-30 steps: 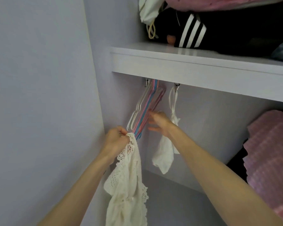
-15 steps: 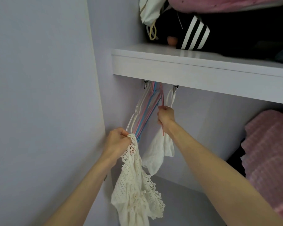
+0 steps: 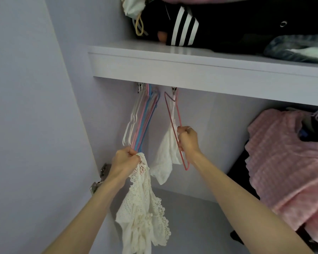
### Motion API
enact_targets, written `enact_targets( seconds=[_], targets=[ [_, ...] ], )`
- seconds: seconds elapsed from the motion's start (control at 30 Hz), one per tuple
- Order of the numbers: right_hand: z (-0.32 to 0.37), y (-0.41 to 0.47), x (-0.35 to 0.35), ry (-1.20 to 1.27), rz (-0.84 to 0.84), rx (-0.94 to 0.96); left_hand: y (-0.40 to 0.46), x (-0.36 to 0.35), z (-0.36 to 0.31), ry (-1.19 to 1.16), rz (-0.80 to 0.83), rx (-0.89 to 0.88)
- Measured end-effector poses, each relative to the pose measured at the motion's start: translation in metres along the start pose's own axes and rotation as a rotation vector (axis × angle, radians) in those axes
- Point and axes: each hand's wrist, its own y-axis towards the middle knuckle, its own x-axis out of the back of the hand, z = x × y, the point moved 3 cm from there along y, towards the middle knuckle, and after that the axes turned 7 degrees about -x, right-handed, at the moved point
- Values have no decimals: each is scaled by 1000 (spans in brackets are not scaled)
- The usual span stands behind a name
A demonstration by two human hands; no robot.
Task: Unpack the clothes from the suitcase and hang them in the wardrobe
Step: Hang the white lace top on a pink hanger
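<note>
Change: 1 second ago the right hand (image 3: 188, 139) was reaching with spread fingers into the bunch of hangers (image 3: 141, 118); now it has drawn 1 pink hanger (image 3: 175, 125) out to the right, away from the rest.
Meaning: a hanger looks singled out, so I'd judge the lace top can go onto it next; none of that is done yet.
Right hand: clenched round the lower arm of the pink hanger, a ring on 1 finger. Whether the hook is off the rail I cannot tell; it sits close under the shelf (image 3: 191, 70).
Left hand: the left hand (image 3: 126, 158) grips the lace top (image 3: 143, 208) by its upper edge, just below the tips of the bunched hangers, same as a moment ago.
Lace top: cream, openwork, scalloped edging, limp and crumpled, hanging straight down from the fist.
Hangers: thin, wire-like, white, pink and blue, pressed tight together.
White garment: a white garment (image 3: 166, 156) of soft plain cloth hangs just behind the pink hanger.
Pink garment: a pink garment (image 3: 283, 162) hangs at right, ribbed or checked in texture.
Shelf: smooth, pale, with dark striped clothes (image 3: 184, 26) piled on top.
Suitcase: not in view.
</note>
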Motion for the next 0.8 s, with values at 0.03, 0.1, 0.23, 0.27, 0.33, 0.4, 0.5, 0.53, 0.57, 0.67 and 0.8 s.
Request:
enact_targets(
  seconds=[0.03,0.1,0.23,0.27,0.33,0.4,0.5,0.53,0.57,0.67,0.8],
  targets=[
    [-10,-2,7,-20,-34,4,-1,-4,1,3,5,2],
    [-34,-10,22,-40,-134,27,-3,-9,4,9,19,7],
    [-73,-27,49,86,-187,26,-5,-25,10,46,44,18],
    [-77,-28,51,117,-157,-3,-5,-29,11,48,54,24],
    [-83,-26,55,99,-128,-90,-4,-37,14,43,77,47],
    [-92,-21,59,-33,-153,-172,-1,-43,19,39,81,73],
    [-103,-21,70,-182,-188,-213,5,-47,28,88,75,98],
    [-104,-23,75,-175,-198,-218,7,-48,30,121,74,100],
    [-104,-25,81,-169,-217,-207,10,-48,33,154,72,99],
    [-100,-27,100,-195,-292,-161,15,-48,38,260,61,73],
    [-102,-29,117,-202,-347,-132,20,-49,42,398,64,58]
  ],
)
